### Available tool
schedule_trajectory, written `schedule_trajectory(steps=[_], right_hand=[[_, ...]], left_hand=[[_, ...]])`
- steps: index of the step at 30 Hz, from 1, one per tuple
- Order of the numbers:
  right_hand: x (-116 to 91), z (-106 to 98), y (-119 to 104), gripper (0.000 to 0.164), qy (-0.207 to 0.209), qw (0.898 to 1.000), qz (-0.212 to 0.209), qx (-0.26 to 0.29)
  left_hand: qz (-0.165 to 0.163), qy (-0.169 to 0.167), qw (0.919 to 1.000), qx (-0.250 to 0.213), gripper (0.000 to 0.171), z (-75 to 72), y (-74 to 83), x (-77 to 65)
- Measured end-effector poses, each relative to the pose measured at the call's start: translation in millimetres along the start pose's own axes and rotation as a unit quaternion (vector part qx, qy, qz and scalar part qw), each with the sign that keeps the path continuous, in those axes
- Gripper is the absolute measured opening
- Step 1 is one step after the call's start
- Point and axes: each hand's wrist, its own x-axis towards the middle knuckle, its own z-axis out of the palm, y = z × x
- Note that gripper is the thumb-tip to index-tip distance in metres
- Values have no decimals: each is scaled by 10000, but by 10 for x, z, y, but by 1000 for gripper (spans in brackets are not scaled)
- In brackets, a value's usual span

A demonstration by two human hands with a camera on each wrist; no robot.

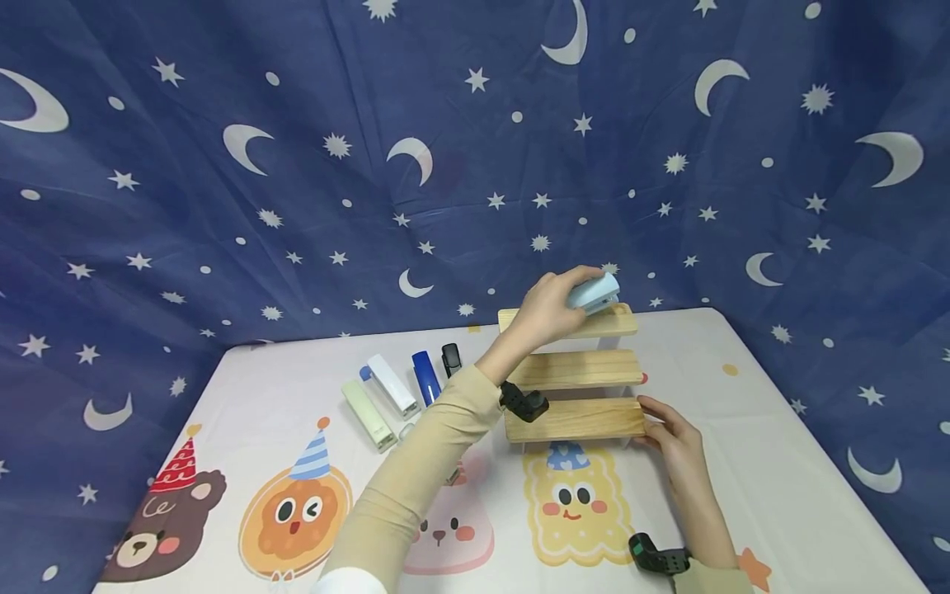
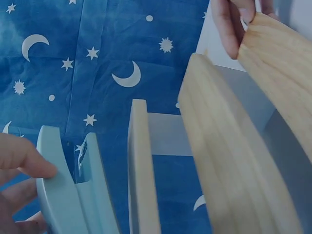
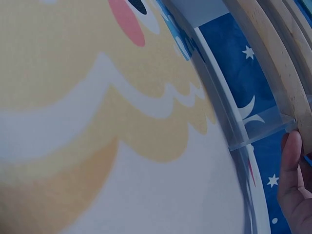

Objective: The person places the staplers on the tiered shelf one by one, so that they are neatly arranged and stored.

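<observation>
My left hand (image 1: pixel 551 305) grips a light blue stapler (image 1: pixel 594 294) over the right part of the wooden rack's top shelf (image 1: pixel 616 320). In the left wrist view the stapler (image 2: pixel 63 185) stands beside the top board (image 2: pixel 145 170), with a gap between them. My right hand (image 1: pixel 674 437) holds the right end of the lowest shelf (image 1: pixel 575 420). In the right wrist view its thumb (image 3: pixel 291 151) lies against the board's end, by a clear plastic support (image 3: pixel 263 130); the other fingers are mostly hidden.
Left of the rack lie a pale green stapler (image 1: pixel 369 415), a white stapler (image 1: pixel 393 385), a blue stapler (image 1: pixel 426 378) and a black stapler (image 1: pixel 451 358). My left sleeve (image 1: pixel 416 470) covers part of that area. The middle shelf (image 1: pixel 586 369) is bare wood. A starry blue curtain (image 1: pixel 297 206) hangs behind.
</observation>
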Motion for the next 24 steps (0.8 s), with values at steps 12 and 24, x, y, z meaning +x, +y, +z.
schedule_trajectory(steps=[12, 24], right_hand=[[-7, -20, -6, 41, -88, 9999, -115, 25], [-17, -22, -3, 41, -83, 9998, -168, 2]], left_hand=[[232, -576, 9980, -100, 63, 66, 139, 257], [91, -782, 9965, -269, 63, 201, 188, 360]])
